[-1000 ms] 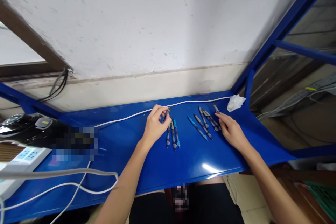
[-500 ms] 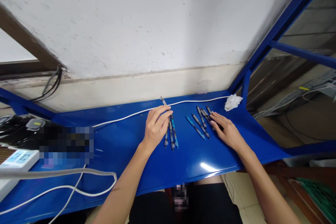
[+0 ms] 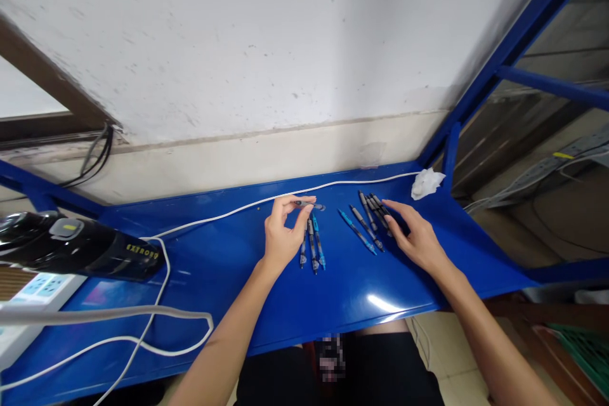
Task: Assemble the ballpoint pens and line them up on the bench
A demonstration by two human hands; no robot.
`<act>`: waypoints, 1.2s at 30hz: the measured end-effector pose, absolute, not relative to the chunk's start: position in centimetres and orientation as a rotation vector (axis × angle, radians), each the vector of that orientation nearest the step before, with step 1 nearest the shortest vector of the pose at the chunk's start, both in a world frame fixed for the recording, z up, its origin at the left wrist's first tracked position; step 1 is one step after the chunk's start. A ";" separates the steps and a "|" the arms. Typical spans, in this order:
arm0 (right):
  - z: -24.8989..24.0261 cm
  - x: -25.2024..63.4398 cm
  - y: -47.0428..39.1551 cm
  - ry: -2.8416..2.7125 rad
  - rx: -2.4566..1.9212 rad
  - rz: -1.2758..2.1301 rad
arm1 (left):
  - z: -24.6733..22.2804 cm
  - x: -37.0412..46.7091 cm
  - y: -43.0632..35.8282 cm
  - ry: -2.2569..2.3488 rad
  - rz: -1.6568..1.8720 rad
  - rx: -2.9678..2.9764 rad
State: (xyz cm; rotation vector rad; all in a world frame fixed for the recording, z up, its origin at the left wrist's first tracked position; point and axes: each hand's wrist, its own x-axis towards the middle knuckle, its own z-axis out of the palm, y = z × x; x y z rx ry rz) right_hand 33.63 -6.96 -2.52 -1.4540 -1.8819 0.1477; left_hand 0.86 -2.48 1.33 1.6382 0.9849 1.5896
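My left hand (image 3: 281, 231) pinches a grey-and-clear pen (image 3: 310, 205) between thumb and fingertips, the pen lying nearly level. Below it on the blue tabletop (image 3: 214, 279) lie several pens side by side, among them a blue pen (image 3: 318, 238) and a grey pen (image 3: 313, 244). Their upper ends are partly hidden by the held pen and hand. My right hand (image 3: 416, 235) rests with fingers stretched out and thumb apart, at the right side of another group of grey pens (image 3: 373, 212). A blue pen (image 3: 356, 231) lies at that group's left.
White cables (image 3: 228, 213) run along the back and loop at front left. A black bottle (image 3: 109, 247) lies at the left beside a white power strip (image 3: 47, 288). Crumpled tissue (image 3: 427, 184) sits at the back right, near the blue frame (image 3: 451, 146).
My left hand has turned and lifted the pen from an upright slant to nearly level. My right hand has barely shifted beside the right group. The view has moved slightly.
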 end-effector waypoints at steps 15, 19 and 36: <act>0.7 18.2 3.6 -2.180 -0.951 0.369 | 0.0 0.2 0.1 0.883 1.587 1.069; -0.8 18.5 3.7 -2.041 -0.972 0.361 | -0.6 -1.0 1.1 0.945 1.533 0.963; -1.5 19.1 2.5 -2.097 -0.980 0.509 | -0.4 -0.5 0.6 0.705 1.282 0.993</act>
